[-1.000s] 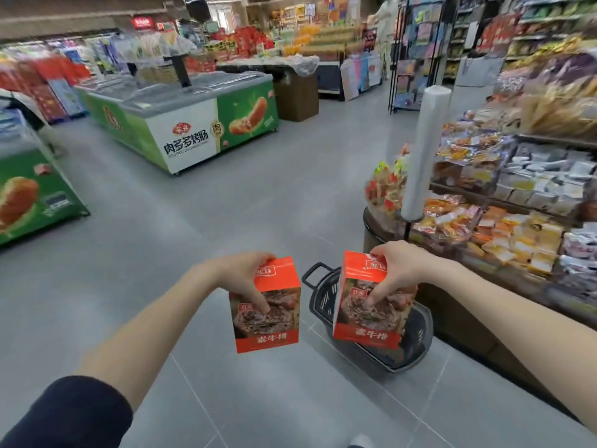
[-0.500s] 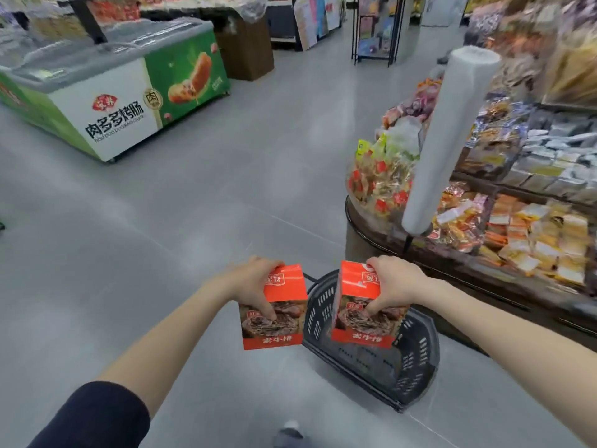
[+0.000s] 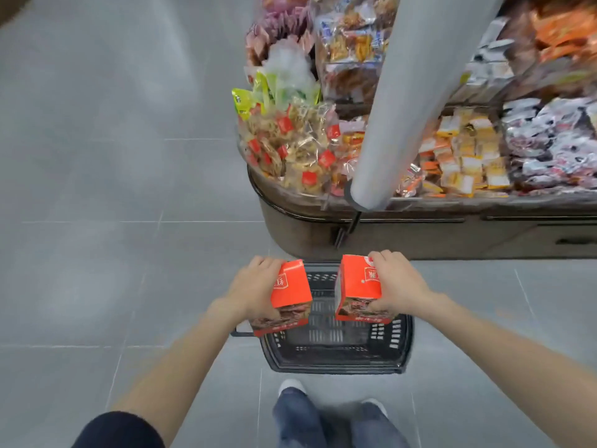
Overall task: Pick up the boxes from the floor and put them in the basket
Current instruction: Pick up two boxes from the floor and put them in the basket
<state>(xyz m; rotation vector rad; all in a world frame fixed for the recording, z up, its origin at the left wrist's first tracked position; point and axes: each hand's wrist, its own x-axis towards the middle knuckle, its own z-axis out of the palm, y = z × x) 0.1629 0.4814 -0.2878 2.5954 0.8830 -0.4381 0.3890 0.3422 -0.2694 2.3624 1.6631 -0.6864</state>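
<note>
Two upright orange-red cardboard boxes, long axes vertical, one gripped at its top per hand, left box (image 3: 292, 286) by left hand (image 3: 255, 287), right box (image 3: 357, 282) by right hand (image 3: 399, 284), above one black plastic basket (image 3: 336, 367) on grey floor (image 3: 129, 189).

Dark navy sleeve (image 3: 119, 431) (left arm), blue jeans (image 3: 297, 418), pale shoes (image 3: 292, 384).

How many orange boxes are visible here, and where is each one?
2. The left hand grips the left box, the right hand grips the right box, both over the black basket. Others could be hidden beneath them.
</note>
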